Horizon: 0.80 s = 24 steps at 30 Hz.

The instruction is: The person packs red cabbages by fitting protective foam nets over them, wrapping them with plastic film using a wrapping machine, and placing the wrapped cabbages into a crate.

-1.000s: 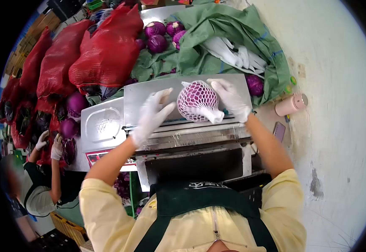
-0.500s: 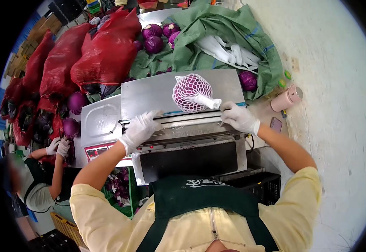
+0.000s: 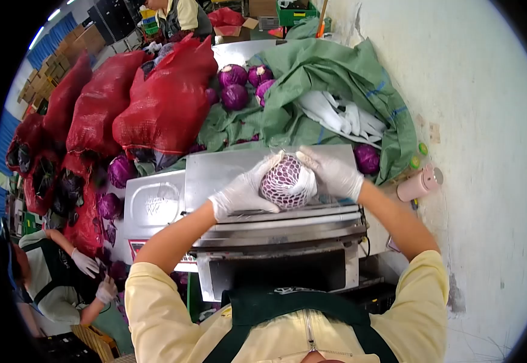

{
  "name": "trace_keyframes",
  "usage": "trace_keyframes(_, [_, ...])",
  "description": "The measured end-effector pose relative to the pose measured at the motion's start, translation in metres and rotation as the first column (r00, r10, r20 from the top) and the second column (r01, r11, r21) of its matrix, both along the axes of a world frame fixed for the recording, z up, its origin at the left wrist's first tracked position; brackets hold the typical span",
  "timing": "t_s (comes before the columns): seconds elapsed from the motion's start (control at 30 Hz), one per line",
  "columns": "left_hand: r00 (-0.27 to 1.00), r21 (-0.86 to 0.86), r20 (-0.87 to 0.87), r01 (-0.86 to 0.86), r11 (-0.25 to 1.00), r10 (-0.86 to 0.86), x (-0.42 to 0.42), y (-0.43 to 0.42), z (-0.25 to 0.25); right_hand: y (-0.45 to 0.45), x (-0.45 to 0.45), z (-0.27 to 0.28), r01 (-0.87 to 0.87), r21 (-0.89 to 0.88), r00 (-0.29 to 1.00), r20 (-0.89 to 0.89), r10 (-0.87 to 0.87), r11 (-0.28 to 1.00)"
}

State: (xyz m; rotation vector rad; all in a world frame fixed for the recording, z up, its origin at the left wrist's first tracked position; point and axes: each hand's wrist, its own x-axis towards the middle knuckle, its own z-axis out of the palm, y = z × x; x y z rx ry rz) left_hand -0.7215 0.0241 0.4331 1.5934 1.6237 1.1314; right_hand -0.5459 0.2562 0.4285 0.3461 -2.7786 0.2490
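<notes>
A red cabbage (image 3: 286,183) in a white foam net sits at the front of the metal plate of a wrapping machine (image 3: 215,162). My gloved left hand (image 3: 246,189) cups its left side, with the thumb below and the fingers over the top. Against its upper right side lies my gloved right hand (image 3: 336,174), fingers curled inward. Thin clear film shows in places around the cabbage; its edges are hard to make out. The film roller bar (image 3: 299,219) runs just in front of both hands.
Left of the machine is a scale (image 3: 154,202). Red mesh sacks (image 3: 166,97), loose red cabbages (image 3: 234,97) and a green sheet (image 3: 312,66) with white foam nets (image 3: 342,115) lie behind. A pink bottle (image 3: 419,183) stands right. Another person works at left (image 3: 52,266).
Both hands have moved from the machine's front edge, up and inward onto the netted red cabbage. The cabbage has turned and come nearer the roller. The view has tilted up.
</notes>
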Motion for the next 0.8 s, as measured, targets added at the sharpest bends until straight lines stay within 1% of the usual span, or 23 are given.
trace_keyframes(0.03, [0.998,-0.015,-0.006,-0.059,0.998,0.059,0.001,0.007,-0.001,-0.013,-0.001,-0.006,-0.024,-0.316,0.999,0.018,0.032,0.948])
trace_keyframes(0.07, [0.978,-0.016,0.185,-0.091,0.996,0.092,-0.001,0.012,-0.008,-0.011,-0.001,-0.004,0.013,-0.512,0.993,0.109,0.050,0.859])
trace_keyframes(0.1, [0.920,-0.031,0.372,-0.119,0.992,0.122,-0.001,0.013,-0.015,-0.017,0.003,0.006,0.017,-0.518,0.992,0.113,0.049,0.855])
trace_keyframes(0.13, [0.779,-0.109,0.614,-0.079,0.991,0.129,0.003,0.011,-0.014,-0.026,0.010,0.019,0.140,-0.737,0.949,0.289,0.122,0.661])
trace_keyframes(0.17, [0.570,-0.167,0.807,-0.026,0.986,0.152,0.009,0.009,-0.013,-0.032,0.017,0.027,0.301,-0.855,0.871,0.427,0.245,0.422])
trace_keyframes(0.2, [0.674,-0.373,0.679,-0.025,0.927,0.291,0.019,-0.004,0.009,-0.040,0.028,0.024,0.299,-0.910,0.851,0.390,0.351,0.287])
trace_keyframes(0.23, [0.499,-0.299,0.833,0.041,0.954,0.239,0.045,-0.016,0.021,-0.055,0.046,0.031,0.315,-0.909,0.844,0.400,0.356,0.273])
trace_keyframes(0.27, [0.350,-0.405,0.879,0.189,0.894,0.324,0.061,-0.032,0.028,-0.076,0.070,0.045,0.512,-0.858,0.770,0.472,0.428,0.026])
trace_keyframes(0.3, [0.198,-0.468,0.884,0.344,0.814,0.424,0.075,-0.047,0.036,-0.092,0.090,0.050,0.678,-0.707,0.686,0.510,0.519,-0.202])
trace_keyframes(0.33, [0.334,-0.635,0.773,0.398,0.662,0.540,0.088,-0.061,0.048,-0.106,0.110,0.037,0.730,-0.633,0.625,0.465,0.627,-0.258])
trace_keyframes(0.37, [0.272,-0.645,0.753,0.485,0.590,0.599,0.101,-0.076,0.039,-0.117,0.128,0.024,0.775,-0.554,0.569,0.399,0.719,-0.305])
trace_keyframes(0.4, [0.180,-0.602,0.774,0.508,0.616,0.607,0.119,-0.089,0.017,-0.129,0.141,0.021,0.835,-0.471,0.487,0.395,0.779,-0.283])
trace_keyframes(0.43, [0.091,-0.558,0.788,0.522,0.645,0.608,0.136,-0.100,-0.012,-0.142,0.154,0.016,0.785,-0.535,0.535,0.333,0.777,-0.311])
trace_keyframes(0.47, [0.046,-0.618,0.697,0.544,0.567,0.716,0.146,-0.107,-0.031,-0.147,0.165,-0.002,0.828,-0.483,0.490,0.379,0.785,-0.284])
trace_keyframes(0.53, [0.087,-0.606,0.760,0.454,0.653,0.644,0.157,-0.115,-0.021,-0.155,0.183,-0.028,0.861,-0.431,0.455,0.419,0.786,-0.269])
trace_keyframes(0.57, [0.124,-0.566,0.808,0.430,0.703,0.575,0.154,-0.123,-0.024,-0.158,0.189,-0.032,0.836,-0.414,0.526,0.421,0.739,-0.360])
trace_keyframes(0.6, [0.111,-0.561,0.809,0.442,0.700,0.578,0.150,-0.133,-0.031,-0.160,0.195,-0.035,0.803,-0.395,0.591,0.424,0.686,-0.447])
trace_keyframes(0.63, [0.153,-0.514,0.853,0.410,0.753,0.499,0.146,-0.143,-0.008,-0.160,0.204,-0.039,0.799,-0.394,0.596,0.424,0.681,-0.454])
trace_keyframes(0.67, [0.491,-0.616,0.735,0.192,0.764,0.468,0.148,-0.156,0.010,-0.160,0.214,-0.042,0.740,-0.312,0.673,0.362,0.645,-0.596])
trace_keyframes(0.7, [0.753,-0.620,0.493,-0.049,0.783,0.437,0.153,-0.174,0.020,-0.161,0.223,-0.043,0.662,-0.216,0.744,0.307,0.594,-0.717])
trace_keyframes(0.73, [0.915,-0.552,0.192,-0.198,0.810,0.354,0.154,-0.193,0.019,-0.167,0.230,-0.033,0.582,-0.191,0.803,0.291,0.521,-0.790])
trace_keyframes(0.77, [0.950,-0.433,-0.149,-0.313,0.846,0.275,0.156,-0.212,0.016,-0.179,0.238,-0.034,0.580,-0.194,0.804,0.289,0.519,-0.791])
trace_keyframes(0.8, [0.925,-0.364,-0.149,-0.379,0.851,0.349,0.161,-0.227,0.004,-0.196,0.247,-0.037,0.551,-0.493,0.821,0.466,0.331,-0.673])
